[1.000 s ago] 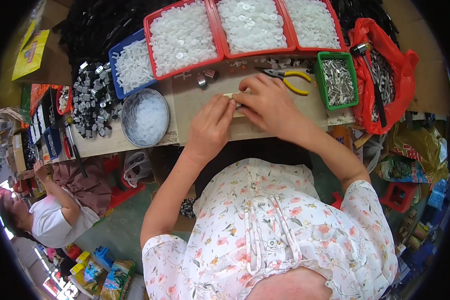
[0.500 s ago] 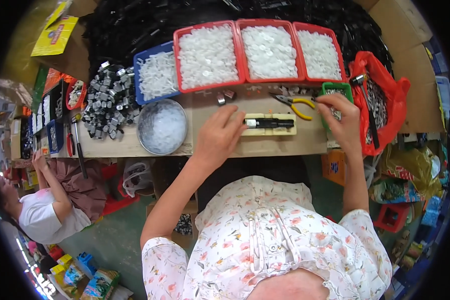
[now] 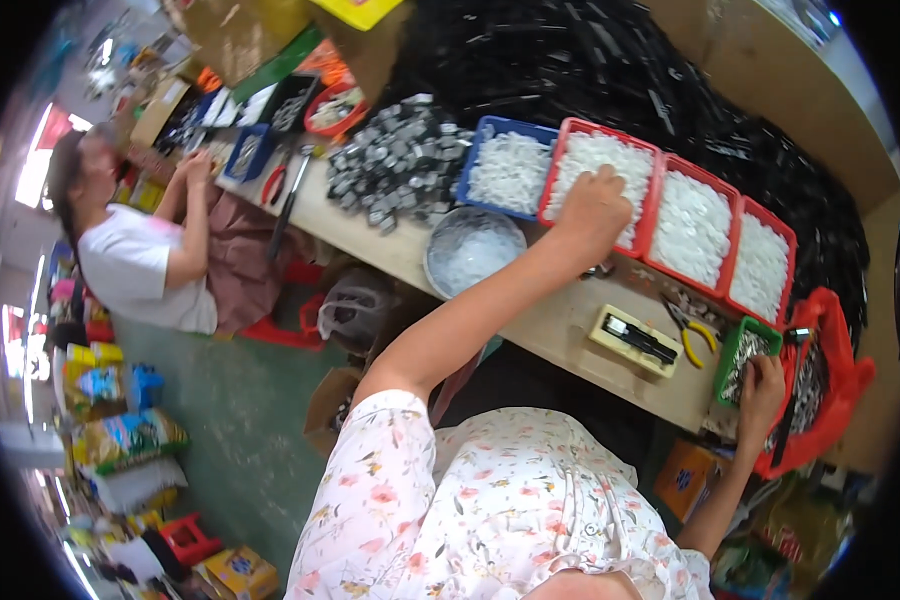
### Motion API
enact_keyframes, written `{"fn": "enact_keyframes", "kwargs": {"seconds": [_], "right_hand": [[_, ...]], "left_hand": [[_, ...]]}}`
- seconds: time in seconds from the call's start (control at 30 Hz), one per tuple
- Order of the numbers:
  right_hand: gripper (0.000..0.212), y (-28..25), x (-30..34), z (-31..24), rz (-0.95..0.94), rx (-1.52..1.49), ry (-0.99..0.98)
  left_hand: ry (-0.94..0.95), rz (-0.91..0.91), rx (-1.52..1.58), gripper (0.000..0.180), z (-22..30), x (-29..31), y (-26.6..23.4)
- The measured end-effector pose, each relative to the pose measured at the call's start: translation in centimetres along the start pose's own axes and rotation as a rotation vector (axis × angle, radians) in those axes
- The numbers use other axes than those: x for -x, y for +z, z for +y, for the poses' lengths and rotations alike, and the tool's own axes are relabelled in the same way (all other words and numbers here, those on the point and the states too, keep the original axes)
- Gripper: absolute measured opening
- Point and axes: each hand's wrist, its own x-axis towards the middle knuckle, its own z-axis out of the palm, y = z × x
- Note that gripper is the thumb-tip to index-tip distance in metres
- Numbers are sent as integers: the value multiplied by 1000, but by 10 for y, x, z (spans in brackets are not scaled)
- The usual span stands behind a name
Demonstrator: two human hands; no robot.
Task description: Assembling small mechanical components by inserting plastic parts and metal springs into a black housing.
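My left hand (image 3: 598, 212) is over the leftmost red tray (image 3: 656, 180), its bent fingertips down among small white plastic pieces (image 3: 590, 152). Its fingers are drawn together, and whatever they grip is hidden. At the green box (image 3: 727, 362) of small metal parts (image 3: 745, 350), the fingers of my right hand (image 3: 763, 395) close in a pinch by the near rim; their contents do not show. Between the hands, a cream block (image 3: 610, 338) holds a black slim part with a silver end (image 3: 642, 340). Nothing touches that block.
Yellow-handled pliers (image 3: 698, 340) lie beside the block. More red trays (image 3: 688, 225), a blue tray (image 3: 505, 168) and a metal bowl (image 3: 470, 250) line the bench. A red bag (image 3: 835, 380) stands right, black parts (image 3: 610, 70) heap behind, and a co-worker (image 3: 160, 250) sits left.
The view has swung left. My left hand has gone from the cream block to the red tray of white pieces. My right hand has lowered to the green box.
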Motion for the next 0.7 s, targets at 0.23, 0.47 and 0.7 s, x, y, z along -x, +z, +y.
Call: {"fn": "enact_keyframes", "kwargs": {"seconds": [0.23,0.47,0.7], "right_hand": [[7,8,-8,11,48,-87,3],[7,-2,-10,2,62,-117,4],[8,-20,-3,-47,186,-181,-44]], "left_hand": [[7,-8,7,5,-4,-8,5],[32,3,-40,6,-2,-11,10],[-147,211,581,11,19,-11,-11]]}}
